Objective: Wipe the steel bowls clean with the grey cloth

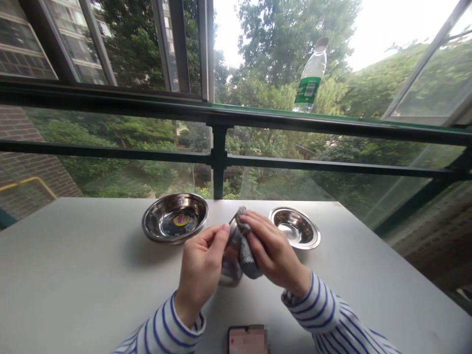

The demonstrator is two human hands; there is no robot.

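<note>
My left hand [201, 268] grips a small steel bowl [230, 263] on edge above the white table [73, 275]. Against the bowl, my right hand [271, 250] presses a grey cloth [245, 250], fingers curled around the cloth. Both sleeves are white with blue stripes. A larger steel bowl [175, 217] with a round sticker inside sits on the table to the left of my hands. To their right rests a smaller steel dish [295, 227].
A phone [247, 340] lies at the table's near edge between my arms. A green railing [221, 147] and glass run behind the table. A plastic water bottle [311, 78] with a green label stands on the window ledge above.
</note>
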